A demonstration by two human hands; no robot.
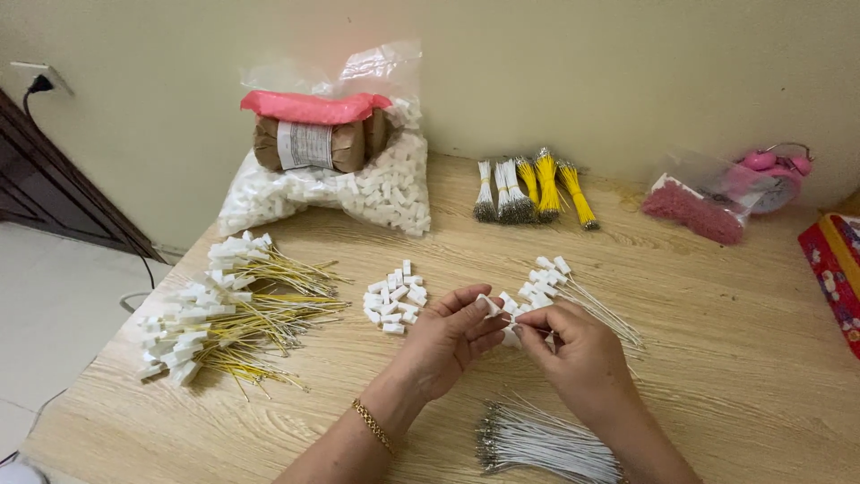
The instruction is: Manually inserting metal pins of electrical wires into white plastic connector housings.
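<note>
Both hands meet at the middle of the wooden surface (717,358): the left hand (448,341) pinches a small white connector (489,304) between thumb and fingertips, while the right hand (578,354), fingers curled tight, grips a thin white wire (524,315) right up against it. A little heap of loose white connectors (394,298) lies just left of the hands, finished white leads (573,291) fan out just beyond them, and a bundle of bare white wires (537,441) rests nearer the person. Far left sprawls a pile of yellow leads with white plugs (228,309).

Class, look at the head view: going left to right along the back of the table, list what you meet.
Clear bag of white connectors → white wire bundles → yellow wire bundles → bag of red pieces → pink object.
</note>
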